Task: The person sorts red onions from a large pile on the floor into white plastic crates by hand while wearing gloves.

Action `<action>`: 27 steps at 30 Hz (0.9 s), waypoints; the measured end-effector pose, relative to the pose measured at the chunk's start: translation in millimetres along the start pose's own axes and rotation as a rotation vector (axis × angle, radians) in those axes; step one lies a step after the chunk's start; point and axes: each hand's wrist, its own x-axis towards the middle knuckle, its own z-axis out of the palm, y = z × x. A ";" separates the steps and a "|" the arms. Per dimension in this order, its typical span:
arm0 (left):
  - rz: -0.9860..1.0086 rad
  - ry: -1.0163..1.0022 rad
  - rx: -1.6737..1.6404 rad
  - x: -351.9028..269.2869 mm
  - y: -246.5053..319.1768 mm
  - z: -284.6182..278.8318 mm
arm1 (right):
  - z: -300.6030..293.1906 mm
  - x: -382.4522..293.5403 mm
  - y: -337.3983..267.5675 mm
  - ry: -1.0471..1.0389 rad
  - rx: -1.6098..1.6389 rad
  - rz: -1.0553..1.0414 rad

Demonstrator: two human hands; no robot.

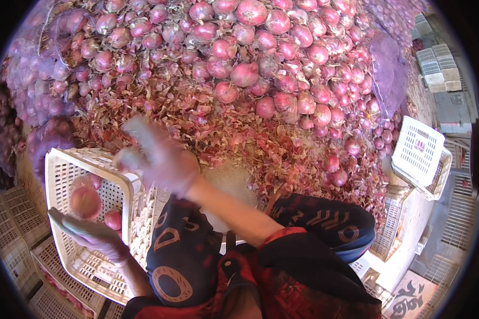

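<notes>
My left hand [92, 237], in a pale glove, reaches over the near rim of a white plastic crate [129, 191] that is tilted toward me. Its fingers are extended, and a blurred red onion [86, 202] is just above them, inside the crate mouth; whether they touch is unclear. Another red onion [113, 219] lies deeper in the crate. My right hand [159, 159], gloved and blurred by motion, is above the crate's right side, fingers pointing left; I cannot tell whether it holds anything. Beyond my hands rises a large pile of red onions [244, 74].
Dry onion skins [175, 107] cover the ground before the pile. Purple mesh sacks [389, 75] flank it on both sides. Stacked crates [12, 227] stand at lower left, and white crates [419, 151] at right. My bent knees are close to the tilted crate.
</notes>
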 end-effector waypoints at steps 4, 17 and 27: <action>0.319 -0.552 -0.113 -41.6 28.6 88.7 | -151.0 -50.7 109.8 0.525 -1.090 0.076; 0.876 -0.967 0.168 -107.2 16.6 395.1 | -215.1 -51.3 255.6 0.155 -1.388 0.416; 0.630 -0.962 0.171 -119.7 20.2 426.5 | -207.3 -33.3 254.3 0.237 -1.336 0.410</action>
